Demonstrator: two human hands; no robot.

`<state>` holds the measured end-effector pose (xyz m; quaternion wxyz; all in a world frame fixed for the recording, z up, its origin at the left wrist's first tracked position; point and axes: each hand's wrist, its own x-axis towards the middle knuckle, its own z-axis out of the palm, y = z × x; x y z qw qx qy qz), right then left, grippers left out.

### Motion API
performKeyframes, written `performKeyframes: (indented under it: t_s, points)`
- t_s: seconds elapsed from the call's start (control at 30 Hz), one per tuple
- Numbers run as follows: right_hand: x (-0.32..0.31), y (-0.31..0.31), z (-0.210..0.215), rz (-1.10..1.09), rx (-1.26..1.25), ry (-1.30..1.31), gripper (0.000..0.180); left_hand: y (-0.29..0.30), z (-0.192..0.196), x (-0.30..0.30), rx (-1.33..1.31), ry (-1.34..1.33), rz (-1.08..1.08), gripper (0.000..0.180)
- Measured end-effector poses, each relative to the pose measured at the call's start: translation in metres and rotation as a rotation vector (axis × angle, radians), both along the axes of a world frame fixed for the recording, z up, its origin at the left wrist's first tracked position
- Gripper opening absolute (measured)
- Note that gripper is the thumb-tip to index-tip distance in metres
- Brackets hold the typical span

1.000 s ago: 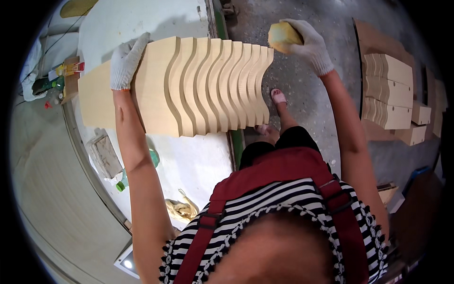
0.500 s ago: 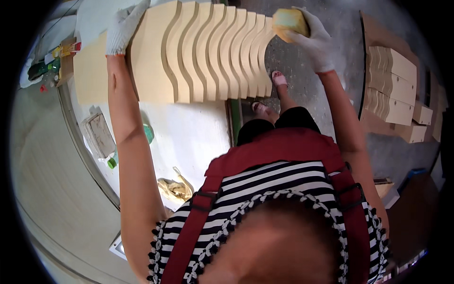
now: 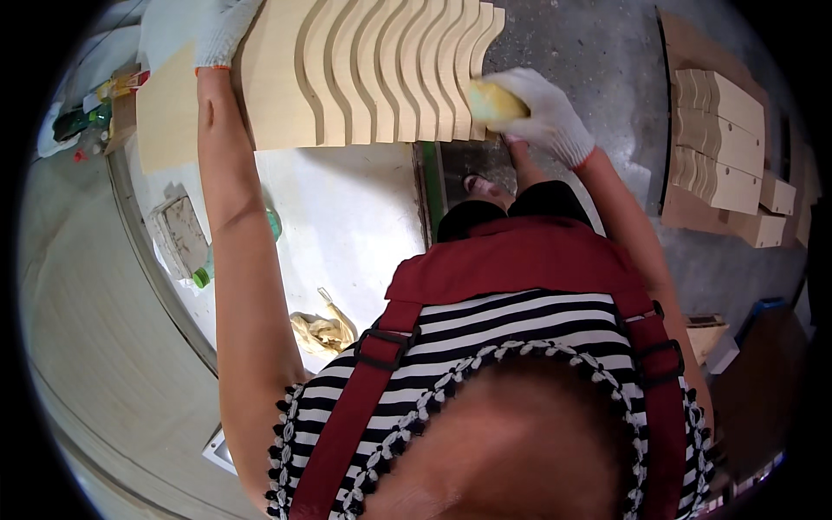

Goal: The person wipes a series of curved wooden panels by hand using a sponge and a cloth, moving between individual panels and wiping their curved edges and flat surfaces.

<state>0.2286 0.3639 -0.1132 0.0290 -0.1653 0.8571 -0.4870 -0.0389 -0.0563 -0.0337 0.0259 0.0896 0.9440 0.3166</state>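
Hands (image 3: 227, 35) reach forward, the right (image 3: 542, 113) (gripping a yellow block (image 3: 498, 102)) nearer.

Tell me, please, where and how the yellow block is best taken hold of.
Probably by its right end, coming from the right, as the right hand does. The yellow block looks chunky, and its left end is at the edge of the wavy boards, so the opposite side suits the hand better. Blur hides whether it touches them.

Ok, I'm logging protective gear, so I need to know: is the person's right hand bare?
No, the right hand wears a white glove as it holds a yellow block.
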Motion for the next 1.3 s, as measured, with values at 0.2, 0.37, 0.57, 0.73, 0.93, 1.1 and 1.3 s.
performKeyframes:
  t_s: [0.2,0.37,0.57,0.73,0.93,1.1,1.3]
  points:
    - [0.058,0.020,0.011,0.134,0.007,-0.112,0.057,0.054,0.025,0.031,-0.084,0.008,0.080,0.038]
    - [-0.004,0.025,0.025,-0.247,-0.279,-0.128,0.061,0.056,0.027,0.034,-0.146,0.066,0.076,0.041]
    - [-0.061,-0.004,-0.008,-0.269,-0.117,0.107,0.059,0.054,0.026,0.029,-0.096,-0.034,0.139,0.042]
    - [-0.009,-0.007,0.020,0.048,0.103,0.122,0.050,0.054,0.027,0.025,-0.123,-0.067,0.120,0.047]
    - [0.009,0.014,0.045,0.179,-0.055,-0.189,0.050,0.045,0.022,0.021,-0.228,-0.187,0.114,0.054]
    - [-0.087,0.022,0.020,-0.390,-0.123,0.024,0.053,0.043,0.017,0.026,-0.230,-0.113,0.116,0.059]
    - [-0.102,0.001,0.009,-0.343,0.083,0.120,0.050,0.059,0.016,0.032,-0.048,0.221,0.029,0.034]
